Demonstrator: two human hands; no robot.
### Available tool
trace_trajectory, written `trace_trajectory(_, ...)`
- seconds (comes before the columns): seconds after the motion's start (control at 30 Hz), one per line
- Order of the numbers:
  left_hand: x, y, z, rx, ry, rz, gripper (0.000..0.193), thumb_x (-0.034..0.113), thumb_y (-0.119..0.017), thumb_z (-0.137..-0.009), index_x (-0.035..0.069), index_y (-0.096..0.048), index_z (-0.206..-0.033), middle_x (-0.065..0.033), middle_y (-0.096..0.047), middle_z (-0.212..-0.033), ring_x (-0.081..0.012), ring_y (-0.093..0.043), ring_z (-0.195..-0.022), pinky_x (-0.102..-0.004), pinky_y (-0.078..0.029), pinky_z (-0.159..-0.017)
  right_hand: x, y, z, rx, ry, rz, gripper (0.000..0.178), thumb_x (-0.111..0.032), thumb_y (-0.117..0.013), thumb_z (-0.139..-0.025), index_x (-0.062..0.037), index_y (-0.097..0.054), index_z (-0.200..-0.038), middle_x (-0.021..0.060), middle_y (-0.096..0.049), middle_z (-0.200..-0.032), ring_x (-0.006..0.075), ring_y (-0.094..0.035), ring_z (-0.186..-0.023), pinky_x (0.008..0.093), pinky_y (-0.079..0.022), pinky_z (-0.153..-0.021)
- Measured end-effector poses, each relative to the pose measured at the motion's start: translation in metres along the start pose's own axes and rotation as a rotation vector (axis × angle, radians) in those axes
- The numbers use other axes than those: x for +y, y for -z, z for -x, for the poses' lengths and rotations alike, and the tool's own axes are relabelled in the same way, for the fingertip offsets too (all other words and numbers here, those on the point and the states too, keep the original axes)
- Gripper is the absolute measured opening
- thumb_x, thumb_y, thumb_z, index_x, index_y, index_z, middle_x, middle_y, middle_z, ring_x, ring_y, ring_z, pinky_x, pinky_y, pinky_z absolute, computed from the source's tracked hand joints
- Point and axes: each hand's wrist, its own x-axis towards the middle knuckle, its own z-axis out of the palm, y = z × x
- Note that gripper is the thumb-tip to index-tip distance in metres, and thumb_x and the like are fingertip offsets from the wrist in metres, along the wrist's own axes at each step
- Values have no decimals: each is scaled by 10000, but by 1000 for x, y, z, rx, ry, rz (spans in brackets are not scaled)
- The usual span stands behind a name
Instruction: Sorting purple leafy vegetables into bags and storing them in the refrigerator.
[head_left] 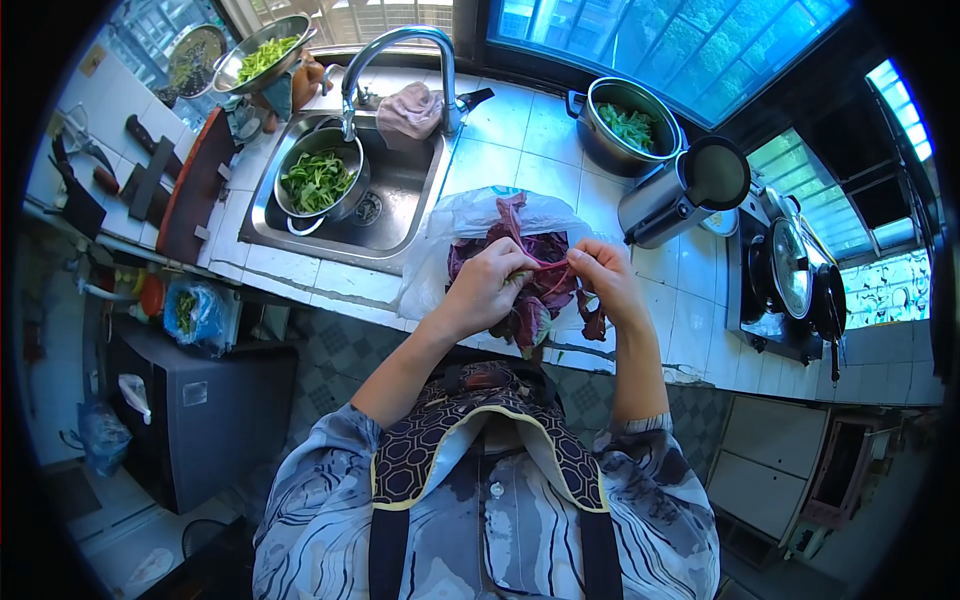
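Over the front edge of the counter, both hands pinch the reddish stem of a purple leafy green [540, 300]. My left hand [487, 285] is closed round one part of it. My right hand [608, 282] grips the stem a little further right, thumb against fingertips. Dark purple leaves hang below and between the hands. Just behind them a white plastic bag [425, 262] lies spread on the tiles, with more purple leaves [468, 250] in it. My fingers partly hide the stem.
Left of the bag, a pot [345, 208] of green leaves stands in the steel sink [405, 215] under a curved faucet [400, 35]. A colander [235, 82] of greens is behind. Rightward are another pot [600, 150], a steel pitcher [655, 210] and a stove [745, 300] with a lidded pan.
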Motion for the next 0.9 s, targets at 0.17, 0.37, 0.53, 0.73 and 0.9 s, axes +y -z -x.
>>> trace_trajectory(0.17, -31, -13, 3, 249, 114, -2, 111, 67, -569, -847, -3, -635, -900, -124, -608, -835, -258, -611, -782, -322, -480, -701, 5, -20, 6, 151, 142, 121, 217, -181, -572, -899, -14, -585, -761, -56, -495, -653, 36, -403, -615, 217, -324, -535)
trace_trajectory(0.37, -50, 19, 8, 297, 72, 270, 131, 100, -539, -865, 16, -617, -927, -86, -638, -842, -183, -611, -762, -286, -477, -712, -5, -12, 23, 312, 131, 387, 224, -167, -586, -880, 12, -585, -746, -13, -474, -575, 60, -408, -565, 247, -331, -509)
trace_trajectory(0.53, 12, 14, 19, 97, -34, -221, 170, 80, -617, -798, 74, -614, -968, -100, -587, -819, -263, -607, -752, -340, -476, -668, -12, -14, 14, 71, 102, 441, 210, -166, -607, -853, 6, -596, -733, 41, -492, -533, 93, -430, -510, 276, -344, -478)
trace_trajectory(0.73, 24, 5, 14, 9, -140, -267, 121, 76, -595, -814, 38, -568, -925, -122, -571, -816, -325, -587, -754, -402, -463, -650, -6, -27, 13, 20, 159, 389, 195, -156, -610, -849, 1, -600, -734, 75, -539, -555, 118, -485, -506, 291, -371, -473)
trace_trajectory(0.9, 7, -13, 25, 69, 6, -208, 107, 112, -537, -872, 32, -515, -939, -164, -582, -833, -362, -585, -772, -420, -465, -655, 20, -49, 17, 246, 277, 357, 186, -133, -610, -858, 6, -593, -735, 79, -539, -570, 127, -485, -512, 293, -371, -480)
